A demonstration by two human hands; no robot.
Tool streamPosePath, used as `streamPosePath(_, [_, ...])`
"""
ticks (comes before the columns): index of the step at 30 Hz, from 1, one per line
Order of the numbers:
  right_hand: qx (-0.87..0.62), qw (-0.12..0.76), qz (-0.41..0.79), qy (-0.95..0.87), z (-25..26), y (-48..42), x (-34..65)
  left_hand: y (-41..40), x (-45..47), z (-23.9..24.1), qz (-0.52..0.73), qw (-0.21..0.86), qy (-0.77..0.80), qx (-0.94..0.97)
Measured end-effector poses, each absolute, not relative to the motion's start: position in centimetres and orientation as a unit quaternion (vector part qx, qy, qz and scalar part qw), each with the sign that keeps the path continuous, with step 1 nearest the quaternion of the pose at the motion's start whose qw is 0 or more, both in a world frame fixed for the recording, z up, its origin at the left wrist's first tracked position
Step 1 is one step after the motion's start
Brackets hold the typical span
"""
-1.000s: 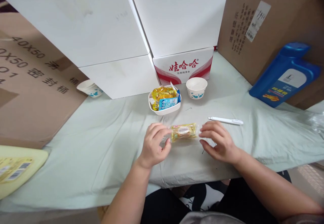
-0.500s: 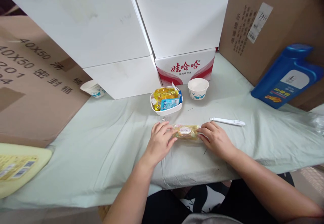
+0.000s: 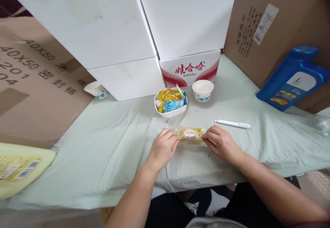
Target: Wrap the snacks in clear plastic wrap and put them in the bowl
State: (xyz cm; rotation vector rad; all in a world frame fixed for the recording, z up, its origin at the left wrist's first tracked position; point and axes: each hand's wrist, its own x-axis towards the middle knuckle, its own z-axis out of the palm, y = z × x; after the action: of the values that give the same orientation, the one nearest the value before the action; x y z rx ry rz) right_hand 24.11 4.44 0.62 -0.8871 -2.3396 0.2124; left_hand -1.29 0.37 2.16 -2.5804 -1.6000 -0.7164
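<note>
A small snack in a clear and yellow wrapper (image 3: 191, 134) lies on the pale green cloth (image 3: 103, 152) in front of me. My left hand (image 3: 164, 147) pinches its left end, fingers curled. My right hand (image 3: 220, 143) pinches the right end the same way. Just behind the snack stands a white bowl (image 3: 170, 110) filled with yellow wrapped sweets and a blue packet.
An empty paper cup (image 3: 202, 90) stands right of the bowl, another (image 3: 96, 89) at the left by the white boxes (image 3: 123, 32). A white pen-like tool (image 3: 232, 124) lies to the right. A blue jug (image 3: 294, 78) leans on cardboard (image 3: 257, 22). A yellow container (image 3: 18, 169) lies far left.
Both hands closed in on the wrapper's ends and lowered it onto the cloth. The view shifted slightly.
</note>
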Motion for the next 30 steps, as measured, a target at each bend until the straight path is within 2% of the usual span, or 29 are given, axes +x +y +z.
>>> streamPosePath(3, [-0.249,0.317,0.088,-0.911,2.3,3.6,24.3,-0.3,-0.9,3.3,-0.250,0.032,-0.483,-0.839])
streamPosePath(7, [-0.136,0.174,0.195,-0.956,3.7,2.6,24.9,-1.3,-0.6,4.2,-0.181,-0.059,-0.431,-0.882])
streamPosePath(10, [-0.158,0.111,0.225,-0.955,3.6,2.4,25.0,-1.9,-0.6,3.7,-0.125,-0.117,-0.448,-0.877])
streamPosePath(12, [-0.200,0.133,0.197,-0.951,3.0,2.5,24.7,-2.2,-0.6,3.1,-0.106,-0.113,-0.482,-0.862])
streamPosePath(16, [-0.261,0.243,0.103,-0.928,1.4,3.1,23.9,-2.1,-0.4,2.4,-0.115,-0.041,-0.561,-0.818])
streamPosePath(19, [-0.299,0.268,0.065,-0.914,0.5,3.3,23.5,-1.6,0.0,2.5,-0.142,-0.001,-0.571,-0.808])
streamPosePath(24, [-0.272,0.311,0.054,-0.909,0.5,3.0,22.4,0.0,0.1,1.1,-0.161,-0.033,-0.530,-0.832])
streamPosePath(27, [-0.244,0.293,0.079,-0.921,0.7,3.1,21.1,1.1,0.0,0.2,-0.189,-0.055,-0.523,-0.829])
streamPosePath(30, [-0.299,0.200,0.053,-0.932,0.9,4.3,20.0,1.5,-0.2,0.1,-0.208,-0.050,-0.523,-0.825])
